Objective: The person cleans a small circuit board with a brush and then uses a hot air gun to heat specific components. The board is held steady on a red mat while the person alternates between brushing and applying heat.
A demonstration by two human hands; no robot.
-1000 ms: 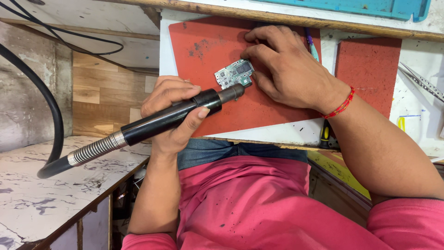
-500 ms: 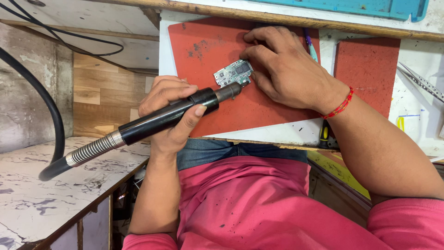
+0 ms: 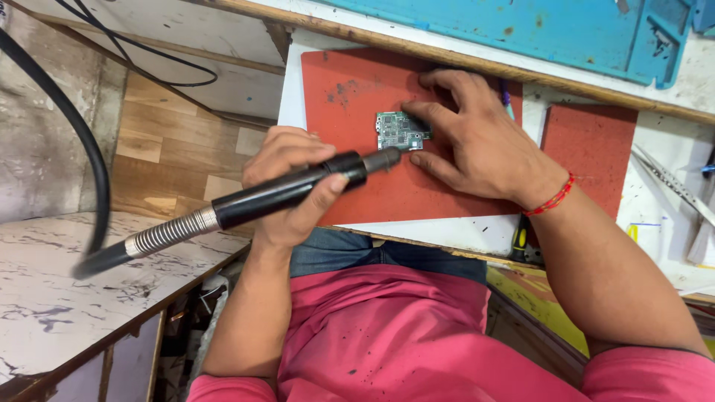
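Observation:
A small green circuit board [image 3: 401,130] lies on a red mat [image 3: 357,97]. My right hand [image 3: 477,141], with a red thread band at the wrist, presses down on the board's right edge with fingertips and thumb. In my left hand [image 3: 287,186] is a black pen-shaped rotary handpiece [image 3: 290,192], gripped around the middle. Its metal tip sits at the board's lower edge, just beside my right thumb. A coiled metal spring sleeve and a thick black hose trail from the handpiece to the left.
The mat rests on a white board [image 3: 417,231]. A second red mat [image 3: 588,149] lies to the right, with metal tweezers [image 3: 670,179] beyond it. A blue work mat [image 3: 566,30] is at the back, a black cable [image 3: 82,141] and a marbled bench top [image 3: 59,298] on the left.
Both hands keep their grips. The handpiece tip stays at the board's lower edge, and the whole view has shifted only slightly.

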